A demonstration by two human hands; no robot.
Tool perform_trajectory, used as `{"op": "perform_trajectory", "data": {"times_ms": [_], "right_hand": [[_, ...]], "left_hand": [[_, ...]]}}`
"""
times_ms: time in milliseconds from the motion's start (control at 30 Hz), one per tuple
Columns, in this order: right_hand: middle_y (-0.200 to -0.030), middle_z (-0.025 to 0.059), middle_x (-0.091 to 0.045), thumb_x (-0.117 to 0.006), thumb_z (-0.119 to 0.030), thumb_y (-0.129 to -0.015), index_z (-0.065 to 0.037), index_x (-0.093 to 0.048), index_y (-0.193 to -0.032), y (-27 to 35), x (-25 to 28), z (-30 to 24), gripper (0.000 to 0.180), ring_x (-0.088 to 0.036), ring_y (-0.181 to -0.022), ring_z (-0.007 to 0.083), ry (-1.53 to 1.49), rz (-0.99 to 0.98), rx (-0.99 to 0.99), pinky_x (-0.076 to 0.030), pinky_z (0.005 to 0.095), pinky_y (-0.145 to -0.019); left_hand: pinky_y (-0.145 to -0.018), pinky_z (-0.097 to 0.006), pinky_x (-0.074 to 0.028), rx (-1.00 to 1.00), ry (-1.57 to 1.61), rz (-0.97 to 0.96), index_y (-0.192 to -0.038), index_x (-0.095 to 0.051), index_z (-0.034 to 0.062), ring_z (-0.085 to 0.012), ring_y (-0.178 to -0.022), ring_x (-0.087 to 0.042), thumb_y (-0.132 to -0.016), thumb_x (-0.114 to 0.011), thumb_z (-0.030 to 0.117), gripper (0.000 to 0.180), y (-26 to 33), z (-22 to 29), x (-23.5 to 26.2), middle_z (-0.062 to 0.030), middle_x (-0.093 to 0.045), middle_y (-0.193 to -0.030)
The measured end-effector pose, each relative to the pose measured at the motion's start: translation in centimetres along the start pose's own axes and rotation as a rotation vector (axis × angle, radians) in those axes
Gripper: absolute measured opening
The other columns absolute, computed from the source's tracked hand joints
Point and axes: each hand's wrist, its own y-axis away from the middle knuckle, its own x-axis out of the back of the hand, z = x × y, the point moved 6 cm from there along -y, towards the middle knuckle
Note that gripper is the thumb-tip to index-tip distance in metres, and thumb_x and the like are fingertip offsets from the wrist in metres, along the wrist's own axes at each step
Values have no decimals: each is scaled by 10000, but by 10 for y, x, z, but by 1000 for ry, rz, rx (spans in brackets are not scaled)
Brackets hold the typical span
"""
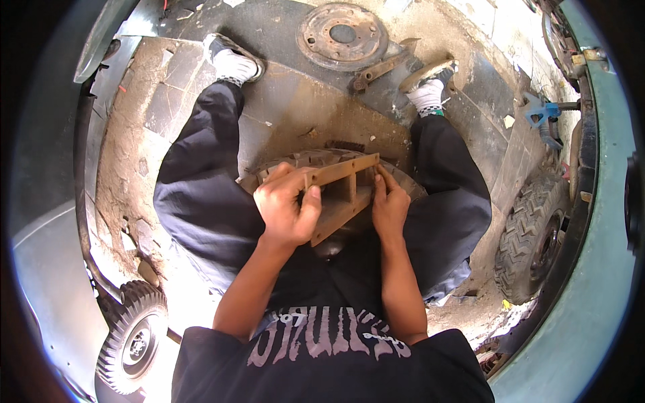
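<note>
Between my hands is a brown, rectangular metal bracket (345, 170), with long flanges, small holes and a crosspiece in its middle. My left hand (287, 205) is closed around its left end, with the thumb along the near side. My right hand (391, 207) pinches the right end between thumb and fingers. The bracket is tilted, its right end farther from me. Under and behind it, between my legs, shows the curved tread of a tire (295, 161). My hands and the bracket hide much of that tire.
A rusty wheel disc (319, 37) and a rusty metal arm (379, 70) lie on the floor ahead. Mounted tires stand at the right (534, 238) and lower left (138, 339). Vehicle bodywork flanks both sides, with a blue clamp-like part (541, 111) at the right.
</note>
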Motion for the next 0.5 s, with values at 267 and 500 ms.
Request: {"op": "perform_trajectory", "data": {"times_ms": [267,500], "right_hand": [[-980,-4,-750,-614,-256,-1151,-102,-676,-1520,-8,23,10,405,-535,-715,43,-517,-176,-112,-438,214,-673],[-1098,-27,-733,-601,-217,-1141,-114,-716,-1474,3,34,24,367,-545,-829,43,-665,-157,-217,-434,211,-742]], "left_hand": [[-634,-489,-463,41,-43,-81,-873,-735,42,-373,-667,-585,-963,-638,217,220,-13,-11,-1,-164,-593,-690],[-625,-494,-454,92,-86,-53,-879,-718,47,-369,-663,-589,-1005,-628,245,252,-16,-14,-7,-165,-589,-689]]}}
